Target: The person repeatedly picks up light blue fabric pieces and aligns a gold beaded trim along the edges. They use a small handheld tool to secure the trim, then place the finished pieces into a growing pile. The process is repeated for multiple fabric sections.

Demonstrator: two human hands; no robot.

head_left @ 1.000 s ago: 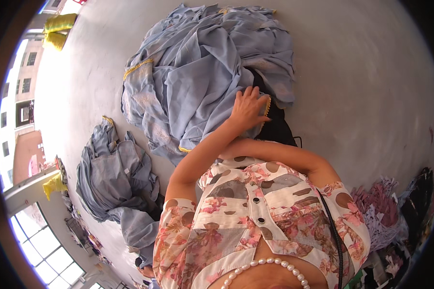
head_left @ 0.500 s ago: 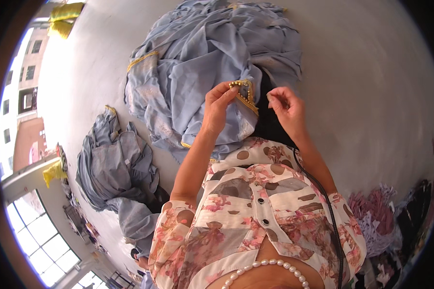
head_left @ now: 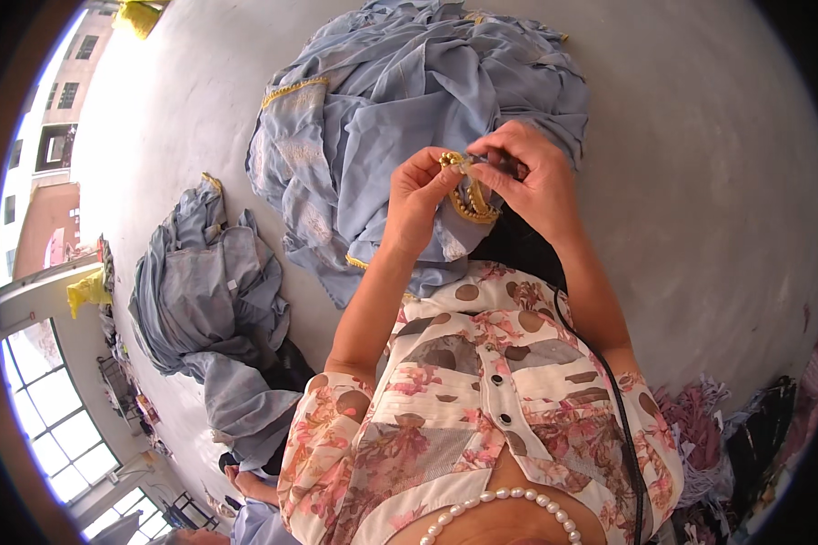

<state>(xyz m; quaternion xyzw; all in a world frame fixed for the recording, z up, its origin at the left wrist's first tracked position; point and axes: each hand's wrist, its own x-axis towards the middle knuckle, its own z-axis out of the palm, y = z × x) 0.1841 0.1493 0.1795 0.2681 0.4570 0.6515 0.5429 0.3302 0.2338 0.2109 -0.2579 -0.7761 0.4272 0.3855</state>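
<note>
At the far left, windows [head_left: 50, 436] and a building wall bend along the rim of the view, with a small yellow bundle [head_left: 88, 292] beside them. Next comes a smaller heap of grey-blue cloth [head_left: 209, 300], lying on the pale floor [head_left: 691, 182] toward its left side and well apart from the hands. Just below that heap, near the lower edge, part of another person [head_left: 245, 486] shows, too small to tell more.

Further right, a large pile of grey-blue garments [head_left: 400, 100] with gold edging spreads over the far middle of the floor. One garment from it runs down toward the person. The left hand [head_left: 418, 195] is closed, pinching the gold beaded trim [head_left: 468, 195] of that garment between thumb and fingertips. The trim hangs in a short loop between the two hands, raised above the pile and in front of the person's chest. The right hand [head_left: 527, 177] is also closed, gripping the upper end of the same trim just beside the left hand's fingertips; the two hands nearly touch. A dark cloth [head_left: 518, 250] lies under the right wrist.

At the lower right edge of the floor sits a jumble of pink and dark scraps [head_left: 709, 427].
</note>
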